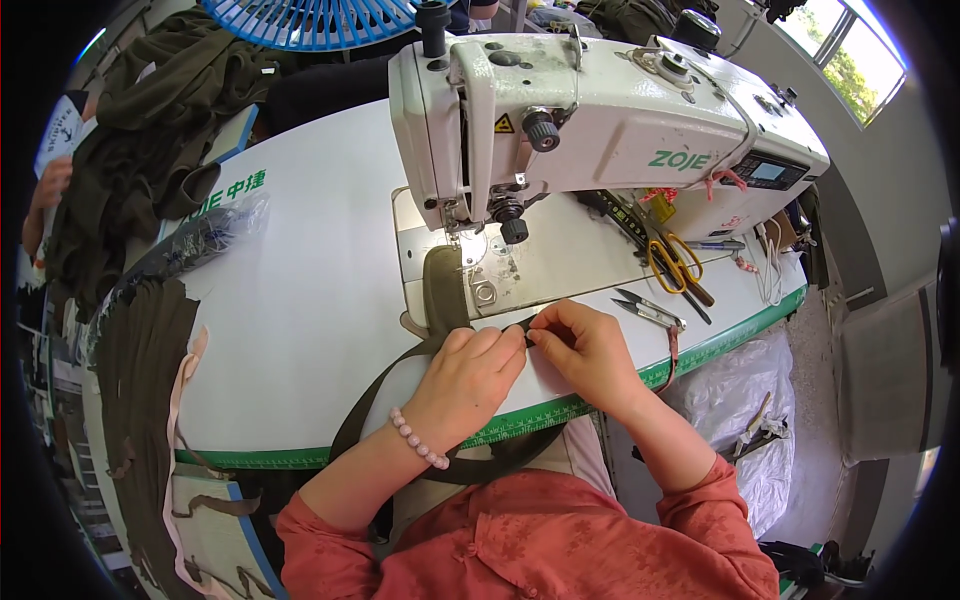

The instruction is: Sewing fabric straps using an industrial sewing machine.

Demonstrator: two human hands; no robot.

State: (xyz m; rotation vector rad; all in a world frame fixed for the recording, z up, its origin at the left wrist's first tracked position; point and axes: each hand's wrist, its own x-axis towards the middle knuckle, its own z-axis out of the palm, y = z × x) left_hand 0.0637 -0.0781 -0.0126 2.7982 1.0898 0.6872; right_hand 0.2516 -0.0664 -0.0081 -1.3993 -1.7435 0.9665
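One olive strip [372, 399] curves over the desk [300, 320] beside the left hand [472, 378], whose grip I cannot tell; the right hand [583, 350] has its grip pinched on dark fabric [529, 326] before the sewing machine [620, 120].

Hands [470, 378] [590, 352] pinch dark fabric strip [374, 395] over white table [300, 330], before sewing machine [620, 110].

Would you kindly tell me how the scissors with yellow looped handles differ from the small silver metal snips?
The yellow-handled scissors have closed finger loops; the small silver metal snips have none. The scissors lie farther back, near the white sewing machine; the snips lie nearer the person's right hand. Both lie unheld.
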